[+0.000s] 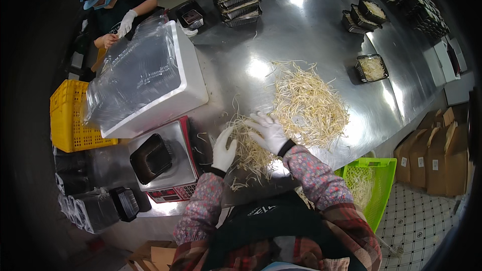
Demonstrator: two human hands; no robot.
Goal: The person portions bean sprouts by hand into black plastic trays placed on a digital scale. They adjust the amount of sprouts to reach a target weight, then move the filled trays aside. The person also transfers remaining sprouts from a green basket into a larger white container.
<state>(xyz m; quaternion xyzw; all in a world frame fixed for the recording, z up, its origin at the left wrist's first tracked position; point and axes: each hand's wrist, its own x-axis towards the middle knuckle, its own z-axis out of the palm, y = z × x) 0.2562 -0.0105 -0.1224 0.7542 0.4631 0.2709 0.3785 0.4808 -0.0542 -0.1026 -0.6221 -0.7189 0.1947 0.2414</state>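
Observation:
My left hand point(224, 150), in a white glove, is at the left edge of a smaller heap of bean sprouts point(248, 152) on the steel table. Its thumb and fingers are apart. My right hand point(269, 131), also gloved, lies over the upper right of that heap with fingers spread; whether sprouts are under its palm is hidden. A larger pile of bean sprouts point(310, 105) spreads to the right of it. Left of my left hand, a black plastic tray point(151, 159) sits on the steel pan of a red digital scale point(184, 175); it looks empty.
A white foam box point(150, 114) with clear plastic film stands beyond the scale, beside a yellow crate point(81, 120). Stacked sprout trays point(239, 3) stand at the back. A filled tray point(372, 68) is at right. Below is a green basket point(376, 203). A co-worker point(120, 11) stands far left.

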